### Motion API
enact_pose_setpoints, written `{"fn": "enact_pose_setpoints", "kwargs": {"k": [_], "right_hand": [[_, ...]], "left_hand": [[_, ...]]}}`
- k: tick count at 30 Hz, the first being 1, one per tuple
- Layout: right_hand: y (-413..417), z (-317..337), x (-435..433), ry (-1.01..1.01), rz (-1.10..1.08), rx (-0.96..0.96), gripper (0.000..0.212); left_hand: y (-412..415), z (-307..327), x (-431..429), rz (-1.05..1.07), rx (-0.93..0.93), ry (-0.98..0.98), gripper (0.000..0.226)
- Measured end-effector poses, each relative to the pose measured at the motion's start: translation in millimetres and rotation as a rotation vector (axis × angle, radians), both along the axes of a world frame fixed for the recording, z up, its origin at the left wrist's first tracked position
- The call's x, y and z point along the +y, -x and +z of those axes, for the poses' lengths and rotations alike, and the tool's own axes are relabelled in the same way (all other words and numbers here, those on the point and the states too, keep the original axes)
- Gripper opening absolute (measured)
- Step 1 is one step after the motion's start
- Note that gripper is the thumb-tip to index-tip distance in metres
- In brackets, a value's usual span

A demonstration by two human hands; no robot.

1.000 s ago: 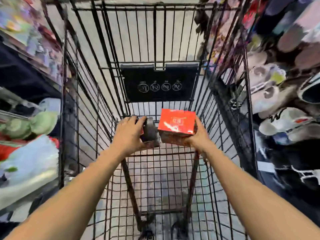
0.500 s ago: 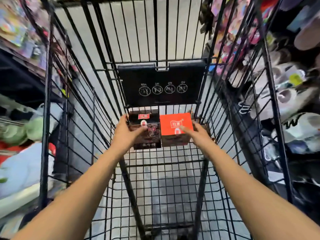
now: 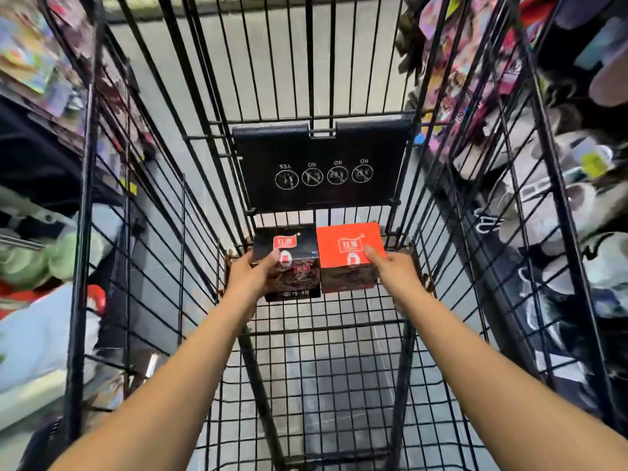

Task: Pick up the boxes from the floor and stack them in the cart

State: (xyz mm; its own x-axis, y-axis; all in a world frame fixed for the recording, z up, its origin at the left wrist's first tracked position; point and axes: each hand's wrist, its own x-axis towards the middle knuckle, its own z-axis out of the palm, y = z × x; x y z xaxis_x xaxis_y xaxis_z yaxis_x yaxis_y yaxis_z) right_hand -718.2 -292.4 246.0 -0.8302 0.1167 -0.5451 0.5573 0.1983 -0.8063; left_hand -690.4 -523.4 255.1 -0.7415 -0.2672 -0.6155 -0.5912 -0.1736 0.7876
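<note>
Now both boxes sit side by side, touching, at the far end of the black wire shopping cart's [image 3: 81, 253] floor, just under its black plastic flap [image 3: 319, 158]. The left hand [image 3: 251, 277] grips the glossy black cardboard box [image 3: 299, 266], fingers wrapped round its side, thumb on top. The right hand [image 3: 396, 270] clasps the orange-red cardboard box [image 3: 346, 246], thumb on the lid.
</note>
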Motion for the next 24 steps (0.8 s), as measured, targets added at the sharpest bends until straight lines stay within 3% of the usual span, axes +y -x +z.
{"fn": "enact_pose_setpoints", "kwargs": {"k": [4, 7, 12, 17, 24], "right_hand": [[1, -3, -2, -0.004, -0.03, 0.069, 0.032], [1, -2, -2, -0.049, 0.107, 0.055, 0.042], [5, 5, -1, -0.11, 0.18, 0.059, 0.044], [2, -1, 6, -0.033, 0.206, 0.093, 0.045], [8, -5, 11, -0.137, 0.323, 0.147, 0.08]], "left_hand": [[-9, -15, 5, 0.022, 0.048, 0.09, 0.048], [-6, -19, 2, -0.036, -0.019, 0.162, 0.064], [0, -16, 0, -0.079, -0.064, 0.165, 0.07], [-5, -20, 5, -0.064, -0.037, 0.184, 0.074], [-5, -18, 13, -0.117, 0.136, 0.247, 0.08]]}}
